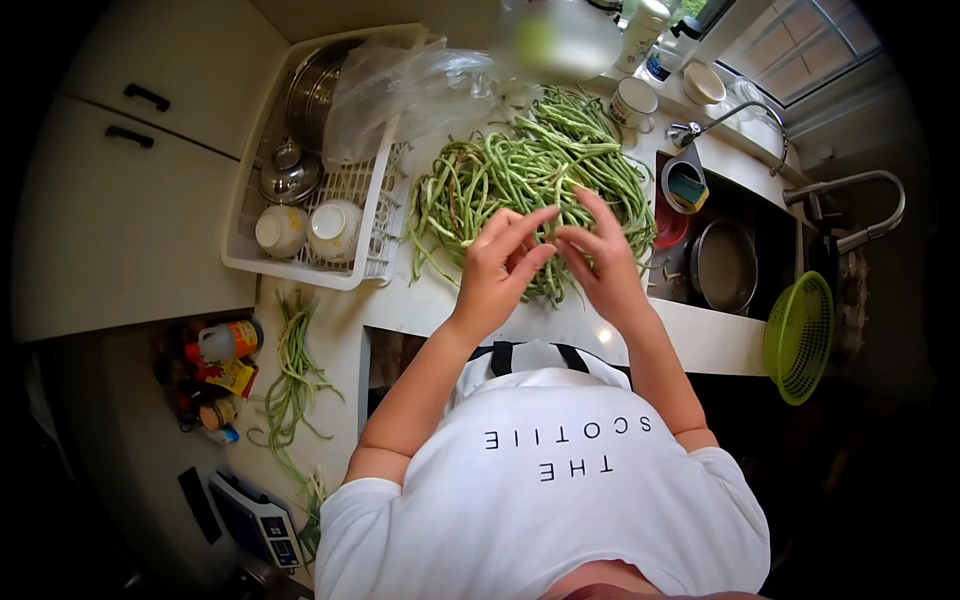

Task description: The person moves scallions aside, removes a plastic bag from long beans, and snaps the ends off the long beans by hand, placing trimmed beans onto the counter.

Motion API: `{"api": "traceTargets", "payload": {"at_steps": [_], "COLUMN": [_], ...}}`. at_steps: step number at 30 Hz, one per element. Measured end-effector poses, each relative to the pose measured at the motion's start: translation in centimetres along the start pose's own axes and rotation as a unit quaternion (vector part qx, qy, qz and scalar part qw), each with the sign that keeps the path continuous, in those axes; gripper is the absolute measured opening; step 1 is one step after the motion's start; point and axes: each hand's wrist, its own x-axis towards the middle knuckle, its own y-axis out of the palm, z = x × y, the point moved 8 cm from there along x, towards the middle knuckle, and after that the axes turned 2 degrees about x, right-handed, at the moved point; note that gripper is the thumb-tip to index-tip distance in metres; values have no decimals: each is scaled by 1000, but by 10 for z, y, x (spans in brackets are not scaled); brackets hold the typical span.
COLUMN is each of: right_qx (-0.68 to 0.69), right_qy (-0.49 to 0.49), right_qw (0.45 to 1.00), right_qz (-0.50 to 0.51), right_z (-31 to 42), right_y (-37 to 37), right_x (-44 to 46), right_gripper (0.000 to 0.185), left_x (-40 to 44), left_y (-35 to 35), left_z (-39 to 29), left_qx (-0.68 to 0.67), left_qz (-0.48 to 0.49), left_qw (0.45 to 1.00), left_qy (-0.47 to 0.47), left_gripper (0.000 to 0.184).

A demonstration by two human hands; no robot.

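A large heap of long green beans [530,165] covers the counter in front of me. My left hand [497,262] hovers at the near side of the heap, thumb and forefinger apart, and I make out nothing held between them. Close beside it is my right hand [606,262], its fingers spread and its fingertips almost meeting those of the left. Bean strands lie right behind and below both hands, so a thin piece at the fingertips would be hard to tell. A smaller bunch of long beans [290,370] lies on the counter to the left.
A white dish rack [375,215] with bowls and pots stands left, a clear plastic bag [440,85] over it. At right are the sink [780,225] with a metal pan [724,265], a faucet [870,180] and a green colander [800,340]. A scale [262,520] sits lower left.
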Motion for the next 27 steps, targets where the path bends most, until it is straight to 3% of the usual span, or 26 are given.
{"api": "traceTargets", "payload": {"at_steps": [2,4,6,8,10,13,17,19,20,22,24,25,27], "right_qx": [31,64,189,230,263,254,298,268,237,208,70,45,29], "right_qy": [8,17,120,115,127,126,120,70,21,-7,-73,-97,-115], "right_qw": [999,997,969,962,949,949,946,960,971,977,994,993,992], "right_qz": [15,30,108,88,116,138,51,21,-7,-38,-29,-55,-42], "right_z": [3,4,-9,-8,-5,0,0,13,23,31,43,48,51], "right_y": [0,-1,9,7,10,9,-1,-14,-23,-32,-35,-36,-35], "right_x": [-4,-10,-19,-21,-24,-24,-22,-14,-9,-4,-1,2,4], "right_gripper": [16,16,16,16,16,18,32,35,39,32,20,11,11], "left_x": [6,10,15,13,7,2,-2,-4,-5,-5,-7,-7,-7], "left_y": [14,15,12,16,21,16,8,3,7,10,9,9,7], "left_z": [-14,-17,-16,-14,-3,7,10,-1,-1,-14,-18,-24,-29], "left_qx": [59,59,-2,-16,-161,-213,-224,-79,-79,0,26,89,150], "left_qz": [65,64,50,67,66,88,71,31,34,26,21,25,30], "left_qw": [994,992,998,997,982,964,961,991,991,1000,999,996,988], "left_qy": [64,90,40,23,-73,-136,-148,-100,-101,-12,-21,2,25], "left_gripper": [19,22,23,22,22,22,21,19,19,16,13,12,11]}}
